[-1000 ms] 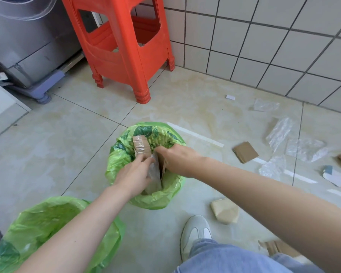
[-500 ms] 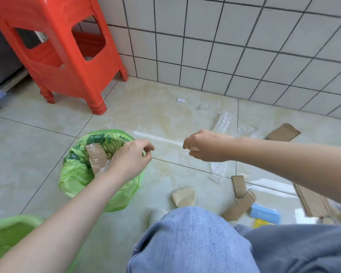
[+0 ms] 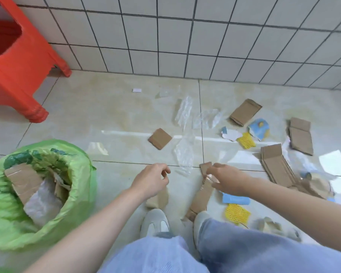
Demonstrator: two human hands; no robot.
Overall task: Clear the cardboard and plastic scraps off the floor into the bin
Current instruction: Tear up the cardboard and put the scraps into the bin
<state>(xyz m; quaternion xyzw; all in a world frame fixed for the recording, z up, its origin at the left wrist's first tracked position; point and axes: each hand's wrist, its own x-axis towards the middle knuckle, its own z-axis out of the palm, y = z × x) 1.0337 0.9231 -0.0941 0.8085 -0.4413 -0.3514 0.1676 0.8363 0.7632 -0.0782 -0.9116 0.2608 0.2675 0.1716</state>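
Observation:
The bin (image 3: 82,175), lined with a green bag, stands at the left and holds cardboard and plastic. My left hand (image 3: 152,180) hovers empty, fingers loosely curled, just above a small cardboard scrap (image 3: 160,200) on the floor. My right hand (image 3: 227,180) pinches the upper end of a long taped cardboard strip (image 3: 200,200) that lies on the tiles. A square cardboard piece (image 3: 159,138), clear plastic scraps (image 3: 183,152), a folded cardboard (image 3: 245,114) and a cardboard stack (image 3: 276,166) lie farther out.
A red plastic stool (image 3: 14,62) stands at the back left against the tiled wall (image 3: 185,40). Blue paper (image 3: 235,200) and yellow mesh (image 3: 237,213) scraps lie at my right. My shoes (image 3: 154,223) and knees fill the bottom edge.
Both hands have left the bin and dropped toward the floor on its right. The right hand has reached the taped strip. The view has swung right and down.

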